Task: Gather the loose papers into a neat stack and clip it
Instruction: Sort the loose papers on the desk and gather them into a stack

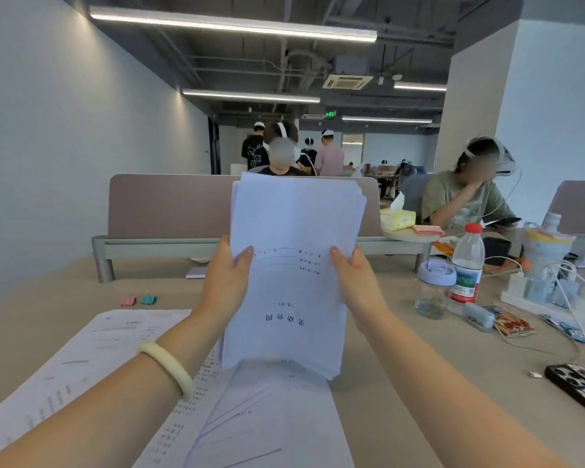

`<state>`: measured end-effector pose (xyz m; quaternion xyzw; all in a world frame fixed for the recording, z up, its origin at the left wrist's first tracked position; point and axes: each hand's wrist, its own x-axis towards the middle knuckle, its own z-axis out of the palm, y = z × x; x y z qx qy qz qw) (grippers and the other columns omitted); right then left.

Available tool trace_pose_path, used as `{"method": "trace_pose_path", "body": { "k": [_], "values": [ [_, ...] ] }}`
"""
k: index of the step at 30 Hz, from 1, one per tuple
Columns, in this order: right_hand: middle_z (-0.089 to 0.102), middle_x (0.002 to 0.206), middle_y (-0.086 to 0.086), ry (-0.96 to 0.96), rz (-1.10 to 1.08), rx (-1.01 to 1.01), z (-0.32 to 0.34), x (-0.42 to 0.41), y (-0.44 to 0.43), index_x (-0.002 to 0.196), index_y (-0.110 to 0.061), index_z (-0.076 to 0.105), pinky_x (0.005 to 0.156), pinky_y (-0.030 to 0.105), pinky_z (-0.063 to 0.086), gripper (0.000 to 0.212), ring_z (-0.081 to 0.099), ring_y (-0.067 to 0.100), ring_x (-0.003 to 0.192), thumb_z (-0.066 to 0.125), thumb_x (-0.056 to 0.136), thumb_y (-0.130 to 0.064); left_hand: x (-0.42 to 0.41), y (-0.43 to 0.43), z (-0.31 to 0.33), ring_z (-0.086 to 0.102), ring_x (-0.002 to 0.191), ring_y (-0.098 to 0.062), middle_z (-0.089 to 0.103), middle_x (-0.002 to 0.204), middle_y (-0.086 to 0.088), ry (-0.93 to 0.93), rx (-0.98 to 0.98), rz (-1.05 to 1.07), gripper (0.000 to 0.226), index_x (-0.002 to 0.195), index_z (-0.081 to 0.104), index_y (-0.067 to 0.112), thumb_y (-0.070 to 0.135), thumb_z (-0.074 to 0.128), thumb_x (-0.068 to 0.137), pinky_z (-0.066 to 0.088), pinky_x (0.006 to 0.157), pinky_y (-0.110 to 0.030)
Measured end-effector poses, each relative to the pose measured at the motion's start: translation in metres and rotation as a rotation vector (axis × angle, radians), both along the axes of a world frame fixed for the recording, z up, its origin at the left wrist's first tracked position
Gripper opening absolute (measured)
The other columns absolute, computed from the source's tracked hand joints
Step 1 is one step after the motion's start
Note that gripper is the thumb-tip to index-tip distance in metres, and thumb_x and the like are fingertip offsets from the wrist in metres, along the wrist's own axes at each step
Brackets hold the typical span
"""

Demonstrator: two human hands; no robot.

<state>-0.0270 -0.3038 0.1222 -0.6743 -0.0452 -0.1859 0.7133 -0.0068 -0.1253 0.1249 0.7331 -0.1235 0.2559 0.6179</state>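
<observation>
A stack of white printed papers stands upright above the desk, its top sheet upside down to me and its edges uneven at the top. My left hand grips its left edge, thumb on the front. My right hand grips the right edge the same way. More loose sheets lie flat on the desk below and to the left. A pink binder clip and a teal binder clip lie side by side on the desk at the left.
The beige desk carries a clear lidded cup, a red-capped water bottle, a power strip with cables, snack packets and a phone on the right. A divider panel closes the far edge. People sit beyond.
</observation>
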Motion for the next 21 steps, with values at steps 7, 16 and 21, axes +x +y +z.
{"method": "trace_pose_path", "body": {
  "k": [7, 16, 21],
  "values": [
    [0.058, 0.126, 0.003, -0.034, -0.012, -0.041, 0.008, 0.005, -0.017, 0.128, -0.016, 0.041, 0.085, 0.030, 0.052, 0.038, 0.060, 0.017, 0.111, 0.056, 0.093, -0.020, 0.009, 0.017, -0.010, 0.058, 0.093, -0.011, 0.055, 0.103, 0.009, 0.121, -0.057, -0.094, 0.043, 0.121, 0.038, 0.018, 0.019, 0.064, 0.086, 0.048, 0.078, -0.030],
    [0.031, 0.149, -0.002, -0.220, -0.304, -0.261, 0.035, 0.005, 0.005, 0.149, -0.020, 0.015, 0.109, 0.026, 0.027, 0.077, 0.032, 0.009, 0.133, 0.055, 0.085, -0.005, 0.016, 0.040, -0.030, 0.069, 0.099, -0.022, 0.072, 0.109, -0.001, 0.424, -0.054, -0.310, 0.031, 0.110, 0.066, 0.021, 0.023, 0.071, 0.080, 0.053, 0.091, -0.041],
    [0.037, 0.149, 0.001, -0.399, -0.414, -1.283, 0.090, 0.002, 0.062, 0.145, -0.017, 0.028, 0.119, 0.050, 0.009, 0.064, 0.022, 0.027, 0.143, 0.057, 0.088, -0.027, 0.012, 0.044, -0.022, 0.070, 0.098, -0.022, 0.073, 0.109, -0.003, 0.435, -0.008, -0.384, 0.041, 0.110, 0.067, 0.020, 0.030, 0.077, 0.072, 0.055, 0.088, -0.040]
  ]
}}
